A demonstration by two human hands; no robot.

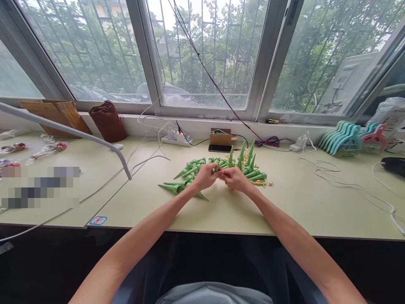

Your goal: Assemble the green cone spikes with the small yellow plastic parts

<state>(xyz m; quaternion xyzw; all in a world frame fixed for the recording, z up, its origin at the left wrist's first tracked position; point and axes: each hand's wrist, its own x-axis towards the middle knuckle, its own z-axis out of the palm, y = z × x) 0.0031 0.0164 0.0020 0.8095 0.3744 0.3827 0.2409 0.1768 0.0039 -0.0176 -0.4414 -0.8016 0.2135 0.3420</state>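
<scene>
My left hand [205, 177] is closed around a green plastic cone-shaped spike [217, 167], whose tip shows above the fingers. My right hand [236, 179] meets it from the right, its fingers pinched together; whatever they grip is hidden. More green spikes [177, 188] lie on the table to the left of and behind my hands. Several others, among them a tall spike [241, 157], stand upright just behind my right hand. Small yellow plastic pieces [260, 183] are scattered beside and beneath the spikes on the right.
Behind the spikes lie a black phone [220, 148] and a small cardboard box [220, 137]. A power strip [177, 139] and loose cables run along the window. Teal hangers [341, 139] stand at right, a brown pouch [108, 121] at left. A white curved tube [79, 130] crosses the left side.
</scene>
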